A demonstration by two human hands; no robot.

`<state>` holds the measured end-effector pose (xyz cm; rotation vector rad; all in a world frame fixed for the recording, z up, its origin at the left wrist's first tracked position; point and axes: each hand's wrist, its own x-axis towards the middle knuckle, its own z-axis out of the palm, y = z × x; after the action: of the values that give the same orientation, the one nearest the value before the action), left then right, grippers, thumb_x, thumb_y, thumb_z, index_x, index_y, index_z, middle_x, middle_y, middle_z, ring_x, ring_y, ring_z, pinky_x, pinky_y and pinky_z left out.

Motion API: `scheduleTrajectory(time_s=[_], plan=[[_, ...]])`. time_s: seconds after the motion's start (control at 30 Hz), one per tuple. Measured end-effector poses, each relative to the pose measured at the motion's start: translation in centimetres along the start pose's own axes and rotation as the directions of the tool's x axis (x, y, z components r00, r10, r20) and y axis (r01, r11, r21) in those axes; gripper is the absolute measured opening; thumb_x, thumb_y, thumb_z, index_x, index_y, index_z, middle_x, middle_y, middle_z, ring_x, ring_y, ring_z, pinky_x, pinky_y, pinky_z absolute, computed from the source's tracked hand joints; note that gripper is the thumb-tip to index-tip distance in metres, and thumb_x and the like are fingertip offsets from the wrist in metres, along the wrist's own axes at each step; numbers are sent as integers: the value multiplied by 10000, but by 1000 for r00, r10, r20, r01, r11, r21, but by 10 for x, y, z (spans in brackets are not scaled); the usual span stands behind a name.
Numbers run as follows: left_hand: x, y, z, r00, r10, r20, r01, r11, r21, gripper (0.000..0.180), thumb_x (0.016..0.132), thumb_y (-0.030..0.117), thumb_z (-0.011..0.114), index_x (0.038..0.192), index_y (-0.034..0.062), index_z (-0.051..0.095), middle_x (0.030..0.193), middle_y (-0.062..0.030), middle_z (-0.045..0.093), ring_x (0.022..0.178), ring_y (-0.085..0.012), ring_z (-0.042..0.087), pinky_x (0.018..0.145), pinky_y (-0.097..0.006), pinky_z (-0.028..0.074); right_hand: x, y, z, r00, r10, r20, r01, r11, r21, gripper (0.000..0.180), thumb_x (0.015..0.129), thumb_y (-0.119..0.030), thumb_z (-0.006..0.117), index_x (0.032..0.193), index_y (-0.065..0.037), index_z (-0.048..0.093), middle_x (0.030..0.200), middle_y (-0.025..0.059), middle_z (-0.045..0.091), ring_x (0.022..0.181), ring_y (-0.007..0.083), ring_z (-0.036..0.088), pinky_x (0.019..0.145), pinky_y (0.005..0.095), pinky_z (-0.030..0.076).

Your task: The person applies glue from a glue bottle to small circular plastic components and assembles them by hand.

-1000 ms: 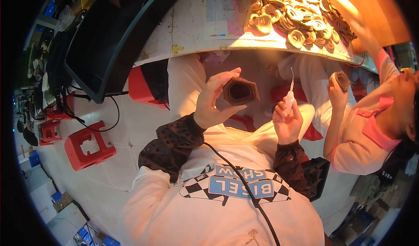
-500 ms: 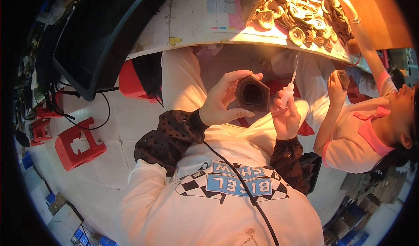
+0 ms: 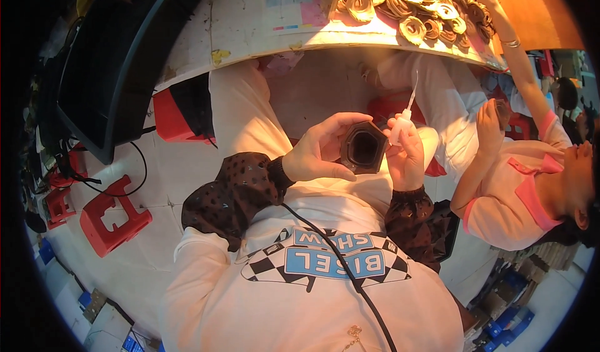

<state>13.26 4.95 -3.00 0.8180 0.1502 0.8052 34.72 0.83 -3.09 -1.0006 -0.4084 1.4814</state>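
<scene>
My left hand (image 3: 320, 150) grips a dark brown, angular hollow piece (image 3: 377, 141) by its left side, with the thumb underneath and the fingers over the top. The dark opening of the piece shows from above. In my right hand (image 3: 407, 158) is a small white squeeze bottle (image 3: 400, 124) with a long thin nozzle, which points up and away from me. The bottle stands just right of the brown piece. Fingertips of my right hand are close to the piece's right edge; whether they touch it I cannot tell.
Ahead, a white table (image 3: 250, 43) bears a heap of brown ring-shaped pieces (image 3: 425, 14) under warm light. A black tray (image 3: 94, 89) stands at the left, above a red stool (image 3: 112, 218). At the right a co-worker (image 3: 512, 183) sits close, holding a brown piece (image 3: 502, 111).
The brown piece has tilted and its opening looks darker. My right hand with the bottle has come nearer to it. The whole view has shifted slightly.
</scene>
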Motion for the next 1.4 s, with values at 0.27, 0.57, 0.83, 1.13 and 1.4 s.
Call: scheduleTrajectory(time_s=[0.27,0.57,0.83,1.13,1.4], plan=[[1,-4,1,989,-145,-22,141,980,-141,864,679,-46,778,1394,15,295,1335,-108,433,1242,-183,435,1062,-349,364,11,-5,-4,999,-36,36,35,999,31,369,961,-253,525,1230,-7,469,1010,75,592,820,146,582,743,287,471],[-6,-6,0,971,-238,-6,232,952,-202,837,668,-39,778,1375,3,332,1322,-104,455,1234,-172,446,1063,-338,363,19,-15,8,993,-104,60,110,988,-110,272,956,-231,535,1119,-15,519,1027,132,627,851,185,636,787,313,495],[-20,4,6,926,-347,-147,311,924,-221,892,628,188,825,1356,1,346,1268,-134,519,1153,-273,551,1030,-405,416,23,-29,31,957,-271,104,288,840,-461,253,925,-210,607,1048,12,598,938,-2,575,826,60,510,757,217,401],[-34,25,6,921,-303,-246,275,951,-143,939,636,417,817,1342,-7,368,1220,-138,550,1043,-248,597,908,-358,480,39,-34,78,939,-217,266,341,681,-647,188,853,-98,677,1002,7,632,819,-36,566,756,29,498,678,178,402],[-53,36,5,906,-249,-342,234,968,-88,924,657,472,771,1336,-16,376,1172,-142,566,987,-218,603,865,-343,494,48,-27,111,880,-231,415,439,727,-527,173,914,-115,591,1032,6,551,945,72,667,822,72,568,731,230,468]])
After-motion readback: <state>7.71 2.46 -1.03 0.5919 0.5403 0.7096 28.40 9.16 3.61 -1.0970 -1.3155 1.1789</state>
